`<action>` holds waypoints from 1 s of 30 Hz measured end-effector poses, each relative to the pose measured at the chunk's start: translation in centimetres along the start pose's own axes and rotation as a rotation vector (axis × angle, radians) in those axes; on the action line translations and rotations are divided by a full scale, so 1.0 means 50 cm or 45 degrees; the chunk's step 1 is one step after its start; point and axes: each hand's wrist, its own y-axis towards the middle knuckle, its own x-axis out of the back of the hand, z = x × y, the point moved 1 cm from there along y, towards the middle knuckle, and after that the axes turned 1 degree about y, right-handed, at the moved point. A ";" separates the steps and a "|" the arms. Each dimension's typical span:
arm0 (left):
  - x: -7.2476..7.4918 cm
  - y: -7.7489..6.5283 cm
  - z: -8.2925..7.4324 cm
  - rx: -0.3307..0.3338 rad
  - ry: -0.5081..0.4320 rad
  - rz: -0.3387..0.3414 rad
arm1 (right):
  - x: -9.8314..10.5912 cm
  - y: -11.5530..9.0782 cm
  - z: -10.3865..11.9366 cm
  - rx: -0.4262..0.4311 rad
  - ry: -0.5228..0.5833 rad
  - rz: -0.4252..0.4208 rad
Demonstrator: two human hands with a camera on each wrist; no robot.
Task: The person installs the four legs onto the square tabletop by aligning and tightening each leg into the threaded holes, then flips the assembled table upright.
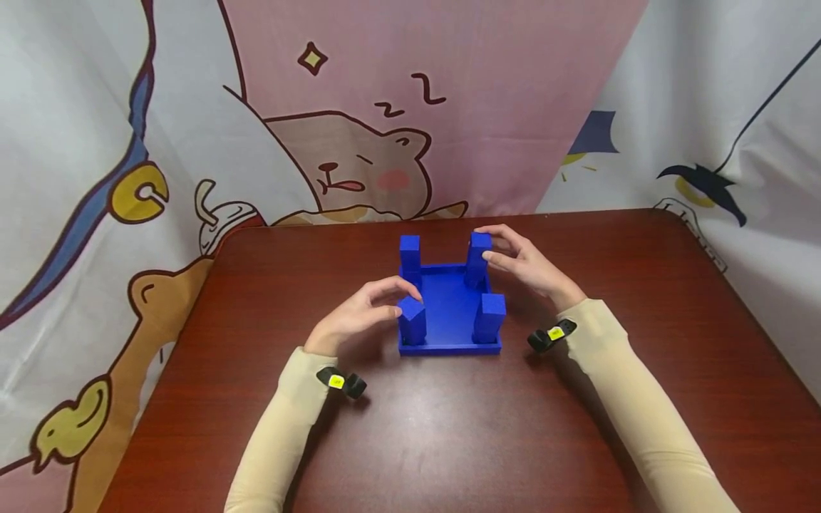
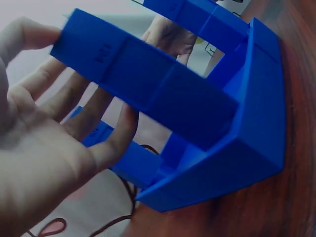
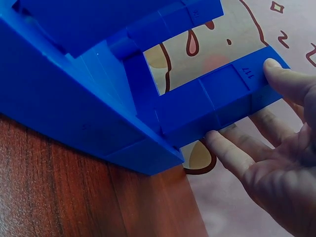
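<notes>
A square blue tray (image 1: 445, 350) with a low rim sits on the table, with a tall blue post at each corner. My left hand (image 1: 359, 315) holds the near-left post (image 1: 412, 324) by its upper part, thumb on one side and fingers behind. That post's top is turned askew compared with the others. At the far-right post (image 1: 477, 260), my right hand (image 1: 529, 265) grips the upper end between thumb and fingers. In the right wrist view this post (image 3: 212, 96) bears raised digits near its top. The near-right post (image 1: 490, 317) and far-left post (image 1: 410, 254) stand untouched.
The dark red-brown wooden table (image 1: 442, 434) extends around the tray on all sides. A curtain (image 1: 500, 107) printed with cartoon animals hangs behind the table's back edge and along its sides. Black wrist straps with cameras sit on both sleeves.
</notes>
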 end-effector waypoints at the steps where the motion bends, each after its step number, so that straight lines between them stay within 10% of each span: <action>1: -0.001 0.002 0.003 -0.003 -0.014 0.003 | 0.000 0.000 0.001 -0.001 0.000 0.001; 16: -0.011 0.009 0.009 -0.003 -0.134 -0.018 | -0.004 0.000 0.003 -0.010 -0.045 -0.003; 21: -0.009 -0.009 -0.008 -0.128 -0.047 -0.125 | -0.002 -0.003 0.000 -0.006 -0.048 -0.005; 30: -0.021 -0.030 -0.025 -0.052 0.101 -0.148 | -0.001 -0.004 -0.002 -0.011 -0.036 -0.006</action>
